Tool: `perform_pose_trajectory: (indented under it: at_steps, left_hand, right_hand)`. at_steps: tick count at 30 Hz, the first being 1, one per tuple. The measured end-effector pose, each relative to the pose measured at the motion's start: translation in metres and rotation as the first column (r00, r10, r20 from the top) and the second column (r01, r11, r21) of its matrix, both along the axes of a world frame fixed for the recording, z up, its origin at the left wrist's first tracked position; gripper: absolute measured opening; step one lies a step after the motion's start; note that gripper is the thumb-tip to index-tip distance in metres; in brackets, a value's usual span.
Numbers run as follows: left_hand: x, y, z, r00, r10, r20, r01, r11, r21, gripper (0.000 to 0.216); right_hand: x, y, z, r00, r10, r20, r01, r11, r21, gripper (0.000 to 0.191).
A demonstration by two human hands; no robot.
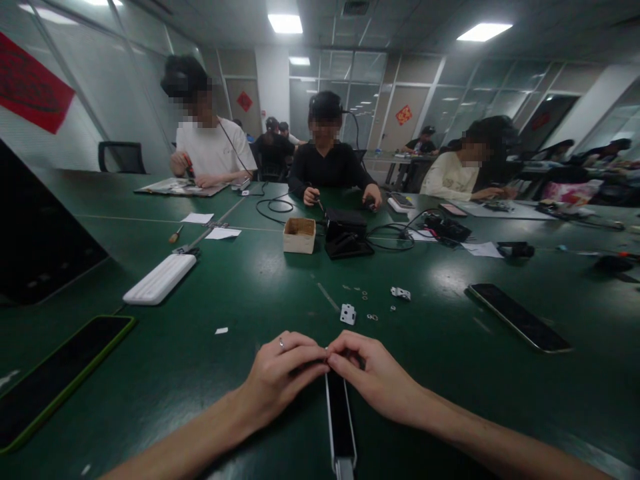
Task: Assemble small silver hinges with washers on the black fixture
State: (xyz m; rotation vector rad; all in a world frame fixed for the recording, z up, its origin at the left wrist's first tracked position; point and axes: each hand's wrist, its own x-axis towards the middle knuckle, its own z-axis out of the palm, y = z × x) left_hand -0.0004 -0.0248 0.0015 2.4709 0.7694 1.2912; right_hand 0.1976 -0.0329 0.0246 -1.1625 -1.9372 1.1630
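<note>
We see a smooth green tabletop (175, 353), semi-gloss w/ hazy lamp reflections & a few scuffs. The long bar (341, 413): dark smooth face, silvery metal-look edging. Flat bracket (348, 314) & bent bracket (401, 293) look like pale sheet metal; small washers (373, 317), shiny metal too. We'd call the white slab (160, 280) smooth plastic, soft sheen. RH phone (517, 319): dark, glossy, glass-like. LH phone (65, 373): same, w/ green plastic- or rubber-look rim. Open box (299, 243): matt, cardboard or wood, can't tell. Slip (223, 233): matt white paper.
</note>
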Motion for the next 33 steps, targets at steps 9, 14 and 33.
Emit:
perform_pose_trajectory:
  at_steps: [9, 14, 33]
  left_hand:
    - [-0.029, 0.035, 0.0, 0.951, -0.135, -0.277, 0.078, 0.975, -0.209, 0.019]
    - [-0.033, 0.037, 0.004, 0.893, -0.191, -0.407, 0.036, 0.932, -0.36, 0.014]
    - [-0.017, 0.026, -0.001, 0.931, -0.129, -0.341, -0.03, 0.906, -0.423, 0.013]
  right_hand:
    - [0.038, 0.026, -0.017, 0.921, -0.054, 0.385, -0.123, 0.9, 0.419, 0.017]
    - [0.045, 0.025, -0.024, 0.872, 0.025, 0.49, -0.239, 0.894, 0.379, 0.019]
    - [0.046, 0.026, -0.028, 0.89, 0.077, 0.449, -0.281, 0.87, 0.406, 0.014]
